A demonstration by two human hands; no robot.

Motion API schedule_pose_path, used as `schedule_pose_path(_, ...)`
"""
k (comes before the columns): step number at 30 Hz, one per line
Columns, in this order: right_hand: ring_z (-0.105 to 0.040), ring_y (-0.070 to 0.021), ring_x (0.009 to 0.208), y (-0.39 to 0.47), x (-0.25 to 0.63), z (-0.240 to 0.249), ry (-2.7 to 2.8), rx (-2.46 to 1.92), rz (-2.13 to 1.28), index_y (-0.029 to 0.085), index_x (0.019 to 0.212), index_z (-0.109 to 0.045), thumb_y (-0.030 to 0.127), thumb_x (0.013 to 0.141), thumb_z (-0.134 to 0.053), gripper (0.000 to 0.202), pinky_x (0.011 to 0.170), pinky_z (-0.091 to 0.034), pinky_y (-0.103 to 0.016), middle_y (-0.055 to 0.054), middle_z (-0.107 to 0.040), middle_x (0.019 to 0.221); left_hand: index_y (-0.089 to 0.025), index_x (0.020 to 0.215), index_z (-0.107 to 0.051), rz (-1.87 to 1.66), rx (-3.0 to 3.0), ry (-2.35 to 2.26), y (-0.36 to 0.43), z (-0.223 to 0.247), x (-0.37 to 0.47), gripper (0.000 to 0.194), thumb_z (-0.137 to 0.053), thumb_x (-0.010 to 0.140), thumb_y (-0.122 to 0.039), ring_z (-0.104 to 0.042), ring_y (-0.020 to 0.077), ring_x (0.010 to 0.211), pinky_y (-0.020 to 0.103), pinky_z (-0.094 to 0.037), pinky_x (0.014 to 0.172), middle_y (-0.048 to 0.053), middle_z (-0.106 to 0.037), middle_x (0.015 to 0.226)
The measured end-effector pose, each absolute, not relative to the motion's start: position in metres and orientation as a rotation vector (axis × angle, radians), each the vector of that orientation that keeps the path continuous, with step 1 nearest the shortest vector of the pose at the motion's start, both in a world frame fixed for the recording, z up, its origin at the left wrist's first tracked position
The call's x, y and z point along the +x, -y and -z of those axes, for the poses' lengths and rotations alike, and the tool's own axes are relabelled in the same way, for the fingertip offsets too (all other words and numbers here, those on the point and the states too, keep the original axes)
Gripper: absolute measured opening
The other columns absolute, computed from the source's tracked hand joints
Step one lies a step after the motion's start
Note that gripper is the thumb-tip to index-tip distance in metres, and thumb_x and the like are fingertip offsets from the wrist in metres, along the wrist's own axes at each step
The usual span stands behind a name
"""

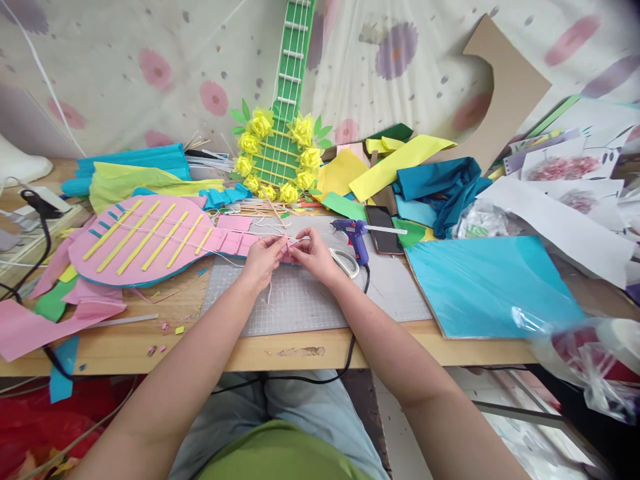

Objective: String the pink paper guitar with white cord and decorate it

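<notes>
A pink paper guitar (145,237) with yellow strips and a blue edge lies on the table, its neck pointing right over the grey cutting mat (280,310). At the far end of that neck my left hand (266,259) is closed, thumb and fingers pinching white string. Close beside it, my right hand (313,253) also pinches the white string (250,233). The fingertips of both hands nearly meet, and they hide the end of the neck. Loose string runs back across the guitar's body.
A purple glue gun (356,240) lies right of my hands, near a phone (384,229) and scissors (345,264). Behind stands a green paper guitar (287,153) with yellow flowers. A blue board (493,287) lies at right; paper scraps (60,327) lie at left.
</notes>
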State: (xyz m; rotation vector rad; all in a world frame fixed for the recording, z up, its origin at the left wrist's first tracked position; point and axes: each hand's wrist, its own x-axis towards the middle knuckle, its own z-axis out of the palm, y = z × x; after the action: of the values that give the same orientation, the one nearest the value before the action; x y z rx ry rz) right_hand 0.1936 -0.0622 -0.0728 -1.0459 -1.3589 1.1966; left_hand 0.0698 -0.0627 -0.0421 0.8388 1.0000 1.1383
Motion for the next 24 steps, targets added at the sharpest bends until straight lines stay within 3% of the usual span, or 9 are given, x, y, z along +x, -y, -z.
schedule_pose_path(9, -0.059, -0.0102, 0.055, 0.0627, 0.1927, 0.0717, 1.327, -1.02, -1.247, 0.024, 0.085, -0.034, 0.035, 0.066, -0.063, 0.037, 0.053, -0.045, -0.023, 0.008, -0.06, 0.063, -0.012, 0.074, -0.059, -1.136, 0.793, -0.952, 0.063, 0.0402, 0.07, 0.019, -0.071, 0.064, -0.023, -0.023, -0.0006, 0.034, 0.012, -0.011, 0.03, -0.009, -0.037, 0.047)
schedule_pose_path(16, -0.058, -0.0095, 0.055, 0.0632, 0.1931, 0.0706, 1.304, -1.023, -1.24, 0.023, 0.084, -0.035, 0.036, 0.065, -0.065, 0.037, 0.052, -0.045, -0.022, 0.008, -0.06, 0.063, -0.011, 0.074, -0.059, -1.193, 0.786, -0.916, 0.0624, 0.0388, 0.0701, 0.028, -0.069, 0.065, -0.036, -0.032, -0.0004, 0.037, 0.012, -0.013, 0.029, -0.005, -0.046, 0.056)
schedule_pose_path(20, -0.056, -0.0098, 0.051, 0.0645, 0.1932, 0.071, 1.401, -0.991, -1.25, 0.023, 0.087, -0.038, 0.038, 0.067, -0.064, 0.035, 0.052, -0.044, -0.022, 0.008, -0.059, 0.058, -0.011, 0.07, -0.058, -1.178, 0.86, -1.019, 0.0628, 0.0422, 0.0706, 0.023, -0.069, 0.065, -0.031, -0.029, 0.0012, 0.035, 0.013, -0.015, 0.031, -0.007, -0.037, 0.045)
schedule_pose_path(24, -0.056, -0.0106, 0.053, 0.0649, 0.1947, 0.07, 1.468, -1.047, -1.177, 0.021, 0.08, -0.046, 0.043, 0.074, -0.057, 0.026, 0.051, -0.044, -0.023, 0.004, -0.059, 0.061, -0.012, 0.071, -0.06, -1.159, 0.923, -1.076, 0.0628, 0.0451, 0.0711, 0.018, -0.065, 0.067, -0.029, -0.028, 0.0027, 0.036, 0.016, -0.015, 0.033, -0.007, -0.038, 0.045)
